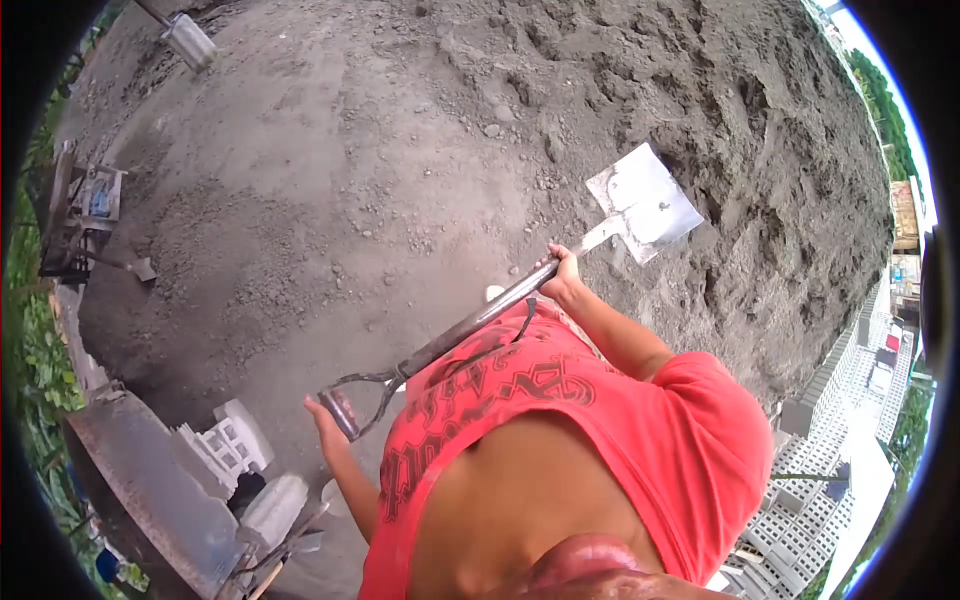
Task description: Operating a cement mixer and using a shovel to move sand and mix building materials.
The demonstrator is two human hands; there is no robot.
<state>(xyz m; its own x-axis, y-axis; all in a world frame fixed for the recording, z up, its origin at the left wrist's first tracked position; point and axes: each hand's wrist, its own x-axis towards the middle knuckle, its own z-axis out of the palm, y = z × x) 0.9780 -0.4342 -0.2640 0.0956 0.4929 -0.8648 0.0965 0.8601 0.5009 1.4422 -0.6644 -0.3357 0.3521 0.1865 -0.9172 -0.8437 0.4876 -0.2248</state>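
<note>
A shovel (470,325) lies slantwise across the front of my body, its flat, pale metal blade (655,210) up at the right over dark, loose sand. My right hand (562,274) is closed round the shaft close to the blade. Down at the left, my left hand (325,418) is at the handle's end (340,412), partly hidden behind it, its fingers against the grip. Dark straps or cord (385,385) hang from the handle near that end. No load shows on the blade.
A heap of dark sand (740,130) fills the right and far side. At the left stand a metal trough-like sheet (150,480), a pale hollow block (230,445) and a wooden-framed machine (85,215). Stacked hollow blocks (800,515) line the lower right. Another shovel blade (190,42) shows at the far left.
</note>
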